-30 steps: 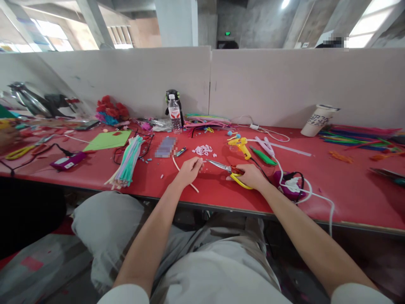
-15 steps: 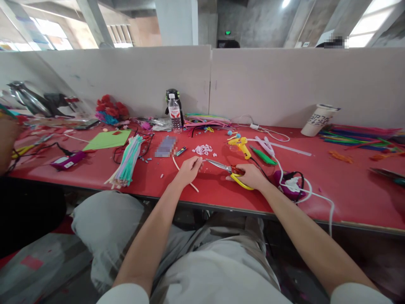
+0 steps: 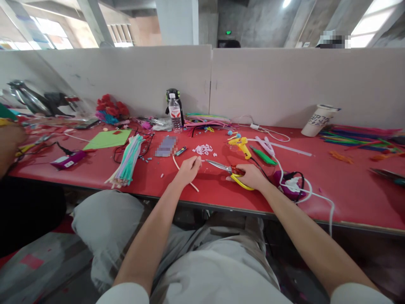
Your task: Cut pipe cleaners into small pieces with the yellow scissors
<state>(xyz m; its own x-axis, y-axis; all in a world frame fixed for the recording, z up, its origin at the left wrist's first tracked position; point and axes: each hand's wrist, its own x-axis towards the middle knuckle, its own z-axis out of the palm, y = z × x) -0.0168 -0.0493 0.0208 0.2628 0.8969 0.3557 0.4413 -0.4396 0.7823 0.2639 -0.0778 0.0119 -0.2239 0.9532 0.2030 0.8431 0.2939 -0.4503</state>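
My left hand (image 3: 190, 169) is closed in a pinch on a thin pale pipe cleaner (image 3: 203, 160), whose short end sticks out past the fingertips. A pale curved strand (image 3: 194, 187) passes beneath my left wrist; I cannot tell whether it is the same piece. My right hand (image 3: 251, 175) grips scissors (image 3: 240, 179) with yellow handles, their blades (image 3: 218, 165) pointing left at that end. Just beyond lies a pile of short whitish-pink cut pieces (image 3: 203, 149). A bundle of green, lilac and cream pipe cleaners (image 3: 126, 162) lies on the left.
On the red table (image 3: 218, 190) are a yellow glue gun (image 3: 242, 146), a green-handled tool (image 3: 263, 156), a purple box (image 3: 289, 185) with white cable, a water bottle (image 3: 175, 114) and a cup (image 3: 319, 120). Another person's arm (image 3: 11, 141) is at the far left.
My left hand has shifted very slightly left, showing a little more of the pipe cleaner's end. The scissors stay almost still. The other person's arm at the far left has moved.
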